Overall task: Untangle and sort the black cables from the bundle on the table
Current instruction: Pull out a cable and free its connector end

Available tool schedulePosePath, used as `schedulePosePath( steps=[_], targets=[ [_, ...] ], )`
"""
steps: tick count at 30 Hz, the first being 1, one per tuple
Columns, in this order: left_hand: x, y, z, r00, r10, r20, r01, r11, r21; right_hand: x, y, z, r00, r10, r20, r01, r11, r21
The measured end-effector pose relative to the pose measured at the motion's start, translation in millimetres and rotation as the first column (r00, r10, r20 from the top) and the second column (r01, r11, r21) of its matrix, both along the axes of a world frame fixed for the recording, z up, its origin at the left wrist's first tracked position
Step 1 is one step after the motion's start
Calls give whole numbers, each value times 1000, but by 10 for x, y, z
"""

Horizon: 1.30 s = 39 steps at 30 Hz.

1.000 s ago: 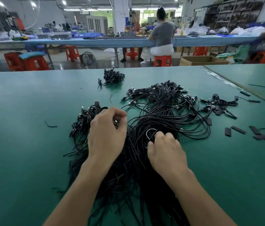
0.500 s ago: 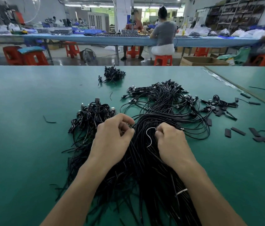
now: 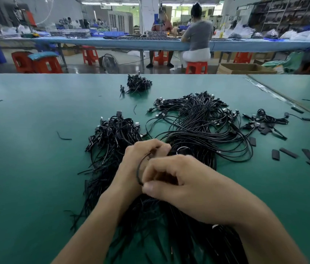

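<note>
- The person's left hand (image 3: 138, 161) hovered over the near middle of the green table (image 3: 26, 168), fingers curled in and pinching the upper end of a single black cable (image 3: 138, 171).
- The right hand (image 3: 188, 191) lay just in front of the left, nearly touching it, with thumb and forefinger closed on the lower end of the same cable.
- The cable curved in a short arc between the two hands, lifted slightly off the pile; whether it still ran into the mass beneath was unclear, since the hands hid that part.
- The main bundle (image 3: 198, 134) spread under and beyond both hands, its long strands fanning toward the person and its connector ends heaped at the far side.
- A pale wire loop (image 3: 182, 149) showed among the strands just beyond the left hand's knuckles.
- A second heap of cables (image 3: 114, 134) sat just left of the bundle, touching it near the left hand.
- A small knot of cables (image 3: 138, 83) lay well apart, near the table's far edge.
- To the right, a smaller cluster (image 3: 264, 119) and scattered flat black pieces (image 3: 287, 152) lay on the tabletop.
- Beyond the table, a person (image 3: 198, 35) sat on an orange stool (image 3: 196, 67) at a long blue bench.
</note>
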<state>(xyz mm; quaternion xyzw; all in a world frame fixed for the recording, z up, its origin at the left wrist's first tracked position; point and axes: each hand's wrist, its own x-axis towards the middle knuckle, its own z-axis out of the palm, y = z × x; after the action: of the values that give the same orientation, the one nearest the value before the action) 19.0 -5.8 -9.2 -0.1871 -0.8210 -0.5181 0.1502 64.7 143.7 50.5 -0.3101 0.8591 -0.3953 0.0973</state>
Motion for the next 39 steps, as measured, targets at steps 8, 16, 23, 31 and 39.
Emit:
schedulePosePath(
  steps=[8,16,23,31,39],
  targets=[
    [-107,13,210,888,459,-14,-361,717,597,-78,446,104,971,-204,126,226,955,-194],
    [-28,-211,568,654,753,-72,-458,470,754,-180,775,51,536,-813,-226,805,573,-151],
    [140,-39,533,725,539,-430,-541,831,130,-229,626,-131,730,-667,-147,674,668,315],
    [145,64,410,867,278,-414,-404,878,-257,-26,72,12,937,-348,15,331,877,-349],
    [36,-30,347,894,373,-248,-366,927,75,-113,274,84,751,-650,117,525,479,-703]
  ],
)
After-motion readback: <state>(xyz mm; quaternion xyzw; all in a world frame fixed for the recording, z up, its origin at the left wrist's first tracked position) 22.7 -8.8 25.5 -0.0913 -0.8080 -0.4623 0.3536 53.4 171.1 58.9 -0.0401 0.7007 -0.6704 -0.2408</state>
